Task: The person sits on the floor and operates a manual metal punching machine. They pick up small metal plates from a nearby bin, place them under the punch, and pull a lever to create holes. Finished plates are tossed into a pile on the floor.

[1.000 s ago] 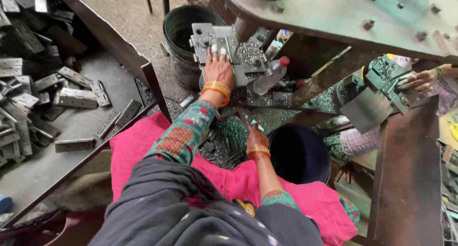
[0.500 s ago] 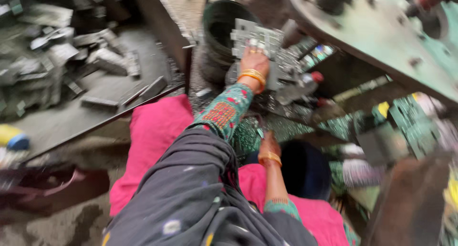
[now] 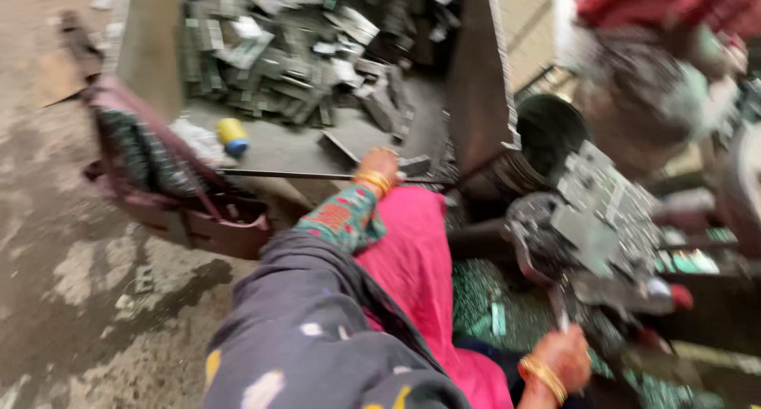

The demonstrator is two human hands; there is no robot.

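We reach our left hand out to the front lip of the metal tray, where a thin dark rod runs along the edge. The hand rests at that rod beside a flat grey metal piece; the picture is too blurred for us to tell whether the fingers are spread or pinching anything. Behind the hand the tray floor lies bare for a short stretch, then a heap of grey metal pieces fills its far half. A small yellow and blue spool sits near the tray's left side. The tray's tall right wall closes off the way toward a dark bucket.

Our right hand sits low at the right, curled around a thin tool whose upper end meets a stack of grey perforated plates; the fingers look closed about it, though blur hides the detail. The pink cloth covers our lap between the two hands. To the left, wet concrete floor lies open, with a maroon bag at the tray's corner.
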